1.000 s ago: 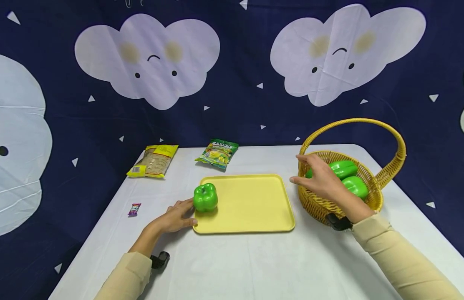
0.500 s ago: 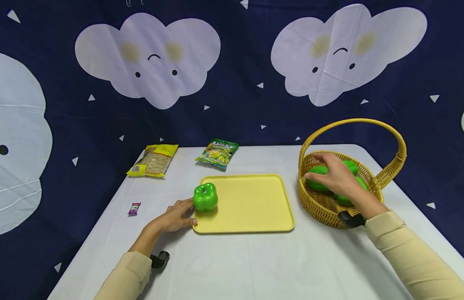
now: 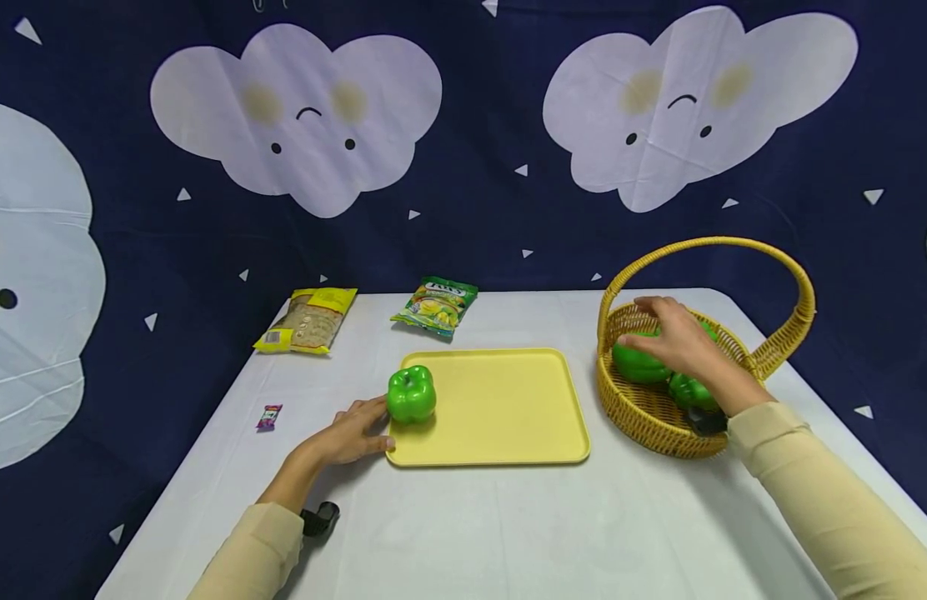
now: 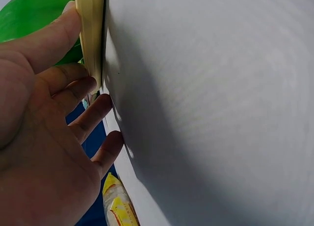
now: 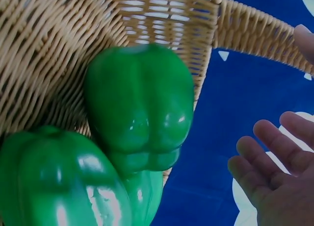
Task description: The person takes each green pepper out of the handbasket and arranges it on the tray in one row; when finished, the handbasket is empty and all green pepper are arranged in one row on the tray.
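Note:
One green bell pepper stands on the left end of a yellow tray. My left hand rests at the tray's left edge, with thumb and fingers spread and touching the rim. On the right, my right hand hovers over a wicker basket, its fingers apart and holding nothing. Several green bell peppers lie in the basket, among them one under the thumb and one near the wrist. The right wrist view shows a pepper close to the basket wall, away from the fingertips.
A yellow bag of dry food and a green FOX'S candy bag lie at the back. A small purple wrapped candy is at the left. The basket's tall handle arches above it. A dark cloud-print cloth hangs behind the table.
My right hand has moved right and inward, from the basket's left rim to above the peppers. The left hand, tray and pepper on it have stayed in place.

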A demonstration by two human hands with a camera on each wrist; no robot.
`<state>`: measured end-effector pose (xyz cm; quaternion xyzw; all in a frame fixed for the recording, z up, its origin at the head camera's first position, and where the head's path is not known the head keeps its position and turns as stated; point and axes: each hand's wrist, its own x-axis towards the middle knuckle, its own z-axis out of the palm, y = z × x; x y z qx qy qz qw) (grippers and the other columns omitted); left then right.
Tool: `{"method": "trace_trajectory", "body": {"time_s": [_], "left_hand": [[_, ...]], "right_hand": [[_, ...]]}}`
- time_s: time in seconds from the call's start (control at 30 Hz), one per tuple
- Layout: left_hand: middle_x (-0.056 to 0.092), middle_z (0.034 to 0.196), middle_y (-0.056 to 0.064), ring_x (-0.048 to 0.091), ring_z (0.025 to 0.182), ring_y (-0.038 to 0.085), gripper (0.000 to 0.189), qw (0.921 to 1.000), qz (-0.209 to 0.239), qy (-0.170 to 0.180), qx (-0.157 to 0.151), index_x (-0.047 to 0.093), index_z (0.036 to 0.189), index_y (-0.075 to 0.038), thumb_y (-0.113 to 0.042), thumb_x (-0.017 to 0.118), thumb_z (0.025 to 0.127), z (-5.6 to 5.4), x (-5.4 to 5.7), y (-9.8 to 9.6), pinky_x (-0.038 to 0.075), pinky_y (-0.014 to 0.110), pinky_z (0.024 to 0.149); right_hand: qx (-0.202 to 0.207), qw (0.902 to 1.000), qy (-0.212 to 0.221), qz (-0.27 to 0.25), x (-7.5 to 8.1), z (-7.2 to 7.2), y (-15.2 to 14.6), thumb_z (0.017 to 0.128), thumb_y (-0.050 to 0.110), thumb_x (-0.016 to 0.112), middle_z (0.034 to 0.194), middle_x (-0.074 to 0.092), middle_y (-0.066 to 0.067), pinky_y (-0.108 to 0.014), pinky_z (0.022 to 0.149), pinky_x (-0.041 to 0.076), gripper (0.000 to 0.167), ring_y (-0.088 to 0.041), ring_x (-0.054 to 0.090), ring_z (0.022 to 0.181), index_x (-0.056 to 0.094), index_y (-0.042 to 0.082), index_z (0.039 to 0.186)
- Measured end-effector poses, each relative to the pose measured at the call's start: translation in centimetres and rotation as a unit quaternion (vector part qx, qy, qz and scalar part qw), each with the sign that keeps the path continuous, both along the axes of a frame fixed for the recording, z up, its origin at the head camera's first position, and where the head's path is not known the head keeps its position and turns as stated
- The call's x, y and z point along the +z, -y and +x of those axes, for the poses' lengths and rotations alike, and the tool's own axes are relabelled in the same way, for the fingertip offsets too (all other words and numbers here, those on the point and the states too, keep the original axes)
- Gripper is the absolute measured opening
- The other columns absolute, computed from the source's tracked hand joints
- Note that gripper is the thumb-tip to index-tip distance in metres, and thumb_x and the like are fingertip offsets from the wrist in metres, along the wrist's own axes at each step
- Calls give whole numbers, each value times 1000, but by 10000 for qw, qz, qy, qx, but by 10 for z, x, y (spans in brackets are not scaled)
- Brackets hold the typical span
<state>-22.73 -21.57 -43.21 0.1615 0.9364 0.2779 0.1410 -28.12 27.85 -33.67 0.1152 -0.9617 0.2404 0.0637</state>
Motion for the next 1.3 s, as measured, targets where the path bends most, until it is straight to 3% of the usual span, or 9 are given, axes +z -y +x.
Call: {"method": "trace_trajectory", "body": {"time_s": [0.23,0.47,0.6,0.8,1.3], "left_hand": [[32,153,16,26,139,39,75,10000,-57,-24,-6,31,148,-8,-30,67,86,-1,0,0,13,67,109],[32,152,17,27,138,40,76,10000,-61,-44,-19,29,148,-7,-32,66,86,0,-1,0,12,69,108],[32,153,15,27,139,38,75,10000,-70,-44,13,30,148,-8,-31,66,86,0,0,0,14,67,108],[32,153,15,27,139,37,75,10000,-70,-27,38,30,148,-8,-29,66,86,-1,2,0,14,66,109],[31,153,15,25,140,38,74,9999,-112,53,66,30,148,-8,-29,66,87,0,3,-2,12,67,109]], "right_hand": [[-50,9999,62,139,-6,-12,-4,84,39,69,134,44,-31,-60,99,34,75,-47,40,122,39,-5,138],[-71,9995,115,296,-20,-24,-11,82,45,68,137,42,-32,-61,102,32,81,-49,37,125,39,-7,138],[3,9992,194,347,-26,-29,-12,83,39,69,139,40,-33,-61,106,27,79,-51,33,128,38,-9,138],[23,9980,347,529,-31,-31,-10,83,34,70,138,39,-34,-62,108,23,79,-52,29,130,35,-9,139],[-212,9922,637,1048,-38,-32,-11,80,45,69,140,34,-37,-67,102,25,89,-55,29,127,31,-6,141]]}}
